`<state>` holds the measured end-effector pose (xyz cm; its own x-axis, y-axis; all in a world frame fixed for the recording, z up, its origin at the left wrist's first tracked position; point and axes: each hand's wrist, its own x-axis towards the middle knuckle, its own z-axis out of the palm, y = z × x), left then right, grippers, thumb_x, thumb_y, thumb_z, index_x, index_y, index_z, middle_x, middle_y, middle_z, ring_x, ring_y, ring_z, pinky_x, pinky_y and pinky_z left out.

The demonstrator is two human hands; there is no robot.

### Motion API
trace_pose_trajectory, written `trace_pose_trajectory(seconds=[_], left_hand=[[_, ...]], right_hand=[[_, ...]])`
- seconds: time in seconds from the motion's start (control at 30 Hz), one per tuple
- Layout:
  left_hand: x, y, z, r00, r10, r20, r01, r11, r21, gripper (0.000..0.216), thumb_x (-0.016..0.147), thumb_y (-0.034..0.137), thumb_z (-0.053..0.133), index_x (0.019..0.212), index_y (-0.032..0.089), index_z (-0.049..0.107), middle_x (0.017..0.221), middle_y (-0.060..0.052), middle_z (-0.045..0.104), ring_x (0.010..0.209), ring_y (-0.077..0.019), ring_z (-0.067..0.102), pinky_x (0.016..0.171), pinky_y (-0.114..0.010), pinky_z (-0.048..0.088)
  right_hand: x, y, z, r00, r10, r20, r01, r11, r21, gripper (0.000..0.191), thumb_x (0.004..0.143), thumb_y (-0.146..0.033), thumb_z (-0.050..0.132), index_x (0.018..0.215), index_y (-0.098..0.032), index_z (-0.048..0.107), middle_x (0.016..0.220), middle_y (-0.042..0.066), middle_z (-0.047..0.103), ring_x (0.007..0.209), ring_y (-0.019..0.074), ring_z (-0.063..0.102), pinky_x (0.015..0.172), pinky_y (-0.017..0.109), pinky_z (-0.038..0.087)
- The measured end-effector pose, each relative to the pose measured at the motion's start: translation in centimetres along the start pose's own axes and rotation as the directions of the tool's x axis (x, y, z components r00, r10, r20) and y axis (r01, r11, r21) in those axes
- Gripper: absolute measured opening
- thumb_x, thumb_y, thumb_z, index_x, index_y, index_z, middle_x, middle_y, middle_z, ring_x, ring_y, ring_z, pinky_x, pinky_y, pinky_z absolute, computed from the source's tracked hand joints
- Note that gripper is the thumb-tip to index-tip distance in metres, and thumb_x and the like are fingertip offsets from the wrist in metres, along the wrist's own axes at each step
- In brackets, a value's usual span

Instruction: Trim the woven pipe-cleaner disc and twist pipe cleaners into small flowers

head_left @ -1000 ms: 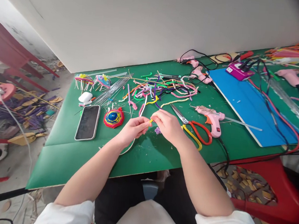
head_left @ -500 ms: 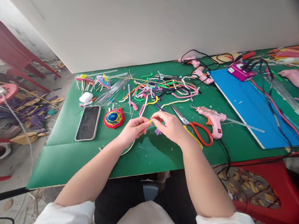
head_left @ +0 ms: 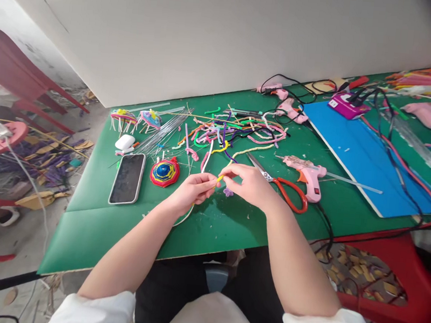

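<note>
Both my hands meet above the green table, pinching a short stretch of yellow pipe cleaner (head_left: 219, 179) between their fingertips. My left hand (head_left: 195, 189) is closed on it from the left; my right hand (head_left: 246, 184) grips it from the right with bent fingers. A purple flower-shaped piece (head_left: 228, 192) shows just below my right fingers. White cord (head_left: 184, 220) curves out beneath my left wrist. Scissors with red handles (head_left: 292, 191) lie right of my right hand. Left of my left hand rests a red, yellow and blue woven octagon (head_left: 165, 171).
A phone (head_left: 127, 179) and a white case (head_left: 125, 142) lie at the left. Tangled pipe cleaners (head_left: 237, 128) and thin wires (head_left: 165, 132) spread behind my hands. To the right are a pink glue gun (head_left: 308, 177), a blue board (head_left: 370, 160) and a purple power strip (head_left: 347, 104) with cables.
More yellow pipe cleaner shows between my fingertips. Its yellow length beside the scissors, right of my right hand, is no longer there. Both hands stay in nearly the same place.
</note>
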<state>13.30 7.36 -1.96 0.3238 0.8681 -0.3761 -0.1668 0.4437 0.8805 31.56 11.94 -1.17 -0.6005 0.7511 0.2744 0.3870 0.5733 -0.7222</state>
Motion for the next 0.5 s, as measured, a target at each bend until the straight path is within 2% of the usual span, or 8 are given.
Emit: trace_pose_trajectory(seconds=[0.3, 0.5], left_hand=[[-0.18, -0.03, -0.15, 0.994, -0.023, 0.105, 0.033, 0.995, -0.091, 0.023, 0.077, 0.036, 0.064, 0.075, 0.016, 0.053, 0.049, 0.007, 0.039, 0.037, -0.0003, 0.016, 0.036, -0.016, 0.007], [-0.35, -0.05, -0.17, 0.994, -0.002, 0.113, 0.016, 0.992, -0.123, 0.020, 0.078, 0.034, 0.063, 0.075, 0.016, 0.053, 0.049, 0.007, 0.038, 0.037, -0.0005, 0.014, 0.036, -0.015, 0.007]], right_hand=[[0.13, -0.12, 0.31, 0.990, -0.110, -0.084, 0.100, 0.988, -0.120, 0.013, 0.079, -0.015, 0.051, 0.080, -0.019, 0.064, 0.075, 0.000, 0.066, 0.070, 0.0127, 0.060, 0.068, 0.024, 0.044], [0.30, -0.10, 0.82, 0.972, -0.192, -0.134, 0.164, 0.967, -0.194, 0.015, 0.081, -0.016, 0.051, 0.082, -0.019, 0.065, 0.080, 0.001, 0.070, 0.074, 0.0135, 0.063, 0.071, 0.024, 0.046]])
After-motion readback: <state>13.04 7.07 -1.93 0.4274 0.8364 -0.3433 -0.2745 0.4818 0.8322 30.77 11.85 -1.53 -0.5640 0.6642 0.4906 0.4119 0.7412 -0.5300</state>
